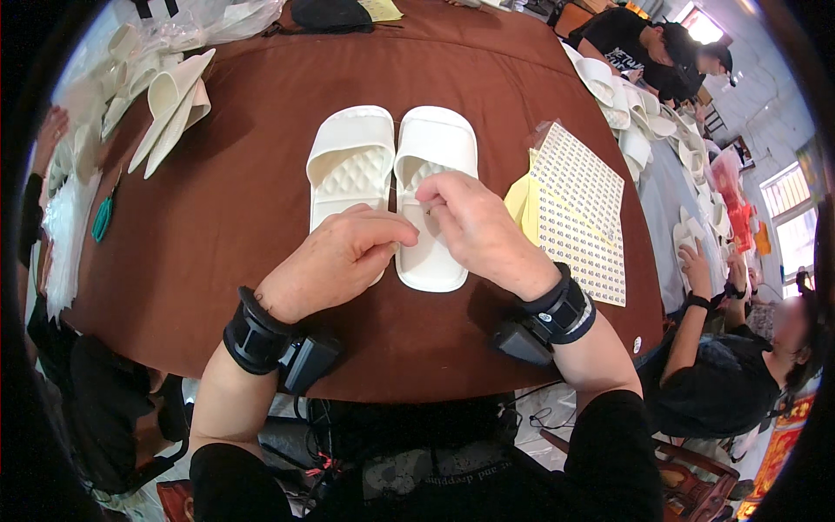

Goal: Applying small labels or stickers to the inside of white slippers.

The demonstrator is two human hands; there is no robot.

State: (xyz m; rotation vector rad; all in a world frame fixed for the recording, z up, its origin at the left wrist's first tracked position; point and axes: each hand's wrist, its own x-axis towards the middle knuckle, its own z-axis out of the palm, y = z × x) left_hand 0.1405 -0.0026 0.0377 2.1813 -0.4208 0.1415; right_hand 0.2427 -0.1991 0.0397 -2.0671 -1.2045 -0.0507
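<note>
Side by side on the brown-covered table lie two white slide slippers, the left slipper [352, 139] and the right slipper [439, 271], toes pointing away from me. Over the left slipper's heel end is my left hand [339, 252], its thumb and fingers pinched together. My right hand [487, 230] hovers above the footbed of the right slipper, fingers curled in with thumb and forefinger pressed together. Anything in either pinch is hidden or too small to name. Close by my right hand lie white sheets of small round stickers [578, 209] with yellow backing paper [520, 202].
At the far left stand more white slippers [174, 104] near clear plastic bags [74, 235]. Teal-handled scissors [103, 219] lie there too. A black cloth item [330, 15] is at the far edge. Slippers line a grey table [665, 217] on the right, where other people work.
</note>
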